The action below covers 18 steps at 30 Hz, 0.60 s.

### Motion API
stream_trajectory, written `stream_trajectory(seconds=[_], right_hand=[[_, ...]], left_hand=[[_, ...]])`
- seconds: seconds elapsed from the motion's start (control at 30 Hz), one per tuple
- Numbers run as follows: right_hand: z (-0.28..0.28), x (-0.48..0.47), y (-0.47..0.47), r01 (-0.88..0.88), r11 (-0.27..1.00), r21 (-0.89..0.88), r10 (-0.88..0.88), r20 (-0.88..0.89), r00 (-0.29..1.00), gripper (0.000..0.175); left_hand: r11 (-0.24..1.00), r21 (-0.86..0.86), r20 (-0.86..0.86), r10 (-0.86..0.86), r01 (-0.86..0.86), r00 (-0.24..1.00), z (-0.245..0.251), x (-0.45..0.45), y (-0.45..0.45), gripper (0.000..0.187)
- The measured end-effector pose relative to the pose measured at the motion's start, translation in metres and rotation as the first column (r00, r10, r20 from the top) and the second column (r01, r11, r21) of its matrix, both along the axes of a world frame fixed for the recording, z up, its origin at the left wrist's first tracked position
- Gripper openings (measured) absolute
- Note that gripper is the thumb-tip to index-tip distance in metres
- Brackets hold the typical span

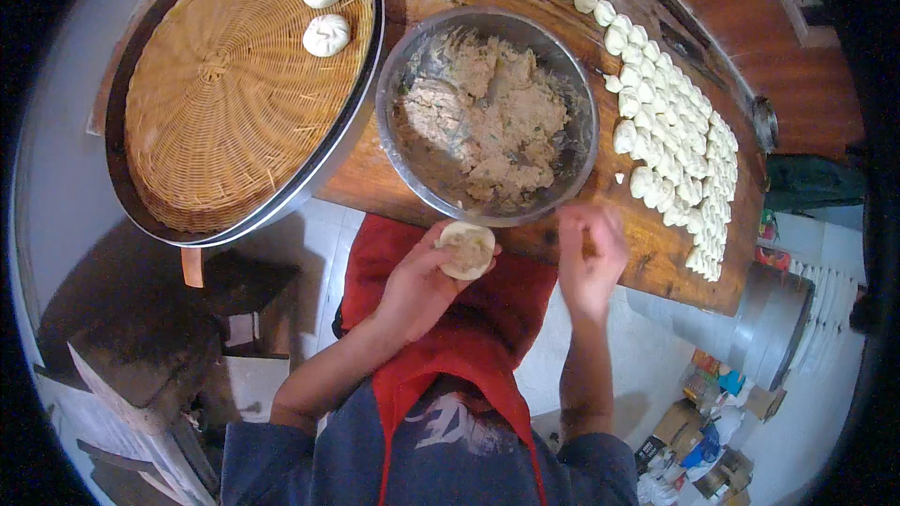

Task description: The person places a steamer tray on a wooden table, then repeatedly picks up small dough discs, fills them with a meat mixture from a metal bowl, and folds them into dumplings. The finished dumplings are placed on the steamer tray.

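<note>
My left hand (427,281) holds a round dough wrapper (465,268) with a patch of meat filling on its upper face. The wrapper lies just under the near rim of a steel bowl (591,128). Inside that bowl is a large mass of minced meat filling (517,123) with green flecks. My right hand (593,253) is raised beside the bowl's lower right edge, blurred, with its fingers curled. Whether anything is between those fingers cannot be made out.
Left of the bowl, a woven steamer mat (211,133) sits in a round metal steamer tray (116,154), with several pleated buns (326,35) at its upper right. Rows of dough pieces (657,105) cover the right of the wooden table (605,186). Boxes and bags (692,436) lie on the floor.
</note>
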State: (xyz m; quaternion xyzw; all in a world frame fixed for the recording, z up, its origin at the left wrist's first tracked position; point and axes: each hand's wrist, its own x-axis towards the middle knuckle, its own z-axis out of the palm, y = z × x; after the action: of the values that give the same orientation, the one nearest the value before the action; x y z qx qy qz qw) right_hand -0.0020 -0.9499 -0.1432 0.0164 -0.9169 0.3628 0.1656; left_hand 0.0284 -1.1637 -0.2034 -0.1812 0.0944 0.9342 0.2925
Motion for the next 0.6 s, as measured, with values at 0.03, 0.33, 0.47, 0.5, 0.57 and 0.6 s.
stream_trajectory(seconds=[0.03, 0.33, 0.47, 0.5, 0.57, 0.6], right_hand=[[-0.007, 0.013, -0.003, -0.022, 0.998, -0.066, 0.024, 0.025, 0.999, 0.007], [-0.061, 0.086, -0.034, 0.276, 0.727, -0.629, 0.166, 0.551, 0.818, 0.020], [-0.058, 0.080, -0.028, 0.171, 0.870, -0.462, 0.163, 0.598, 0.785, 0.014], [-0.056, 0.079, -0.028, 0.122, 0.883, -0.453, 0.179, 0.567, 0.804, 0.014], [-0.051, 0.077, -0.029, -0.004, 0.906, -0.423, 0.232, 0.490, 0.840, 0.014], [-0.048, 0.076, -0.028, -0.011, 0.899, -0.439, 0.229, 0.447, 0.865, 0.014]], left_hand=[[0.998, -0.068, -0.021, -0.010, 0.008, 1.000, 0.002, 0.001, 0.003, 0.041], [0.935, -0.347, -0.187, -0.145, 0.073, 0.971, 0.002, 0.009, 0.009, 0.057], [0.663, -0.739, -0.264, -0.446, 0.118, 0.855, -0.003, 0.011, -0.004, 0.053], [0.551, -0.823, -0.226, -0.540, 0.137, 0.811, -0.004, 0.011, -0.007, 0.050], [0.548, -0.826, -0.189, -0.491, 0.132, 0.851, -0.005, 0.012, -0.009, 0.043], [0.552, -0.826, -0.179, -0.450, 0.115, 0.875, -0.005, 0.012, -0.010, 0.039]])
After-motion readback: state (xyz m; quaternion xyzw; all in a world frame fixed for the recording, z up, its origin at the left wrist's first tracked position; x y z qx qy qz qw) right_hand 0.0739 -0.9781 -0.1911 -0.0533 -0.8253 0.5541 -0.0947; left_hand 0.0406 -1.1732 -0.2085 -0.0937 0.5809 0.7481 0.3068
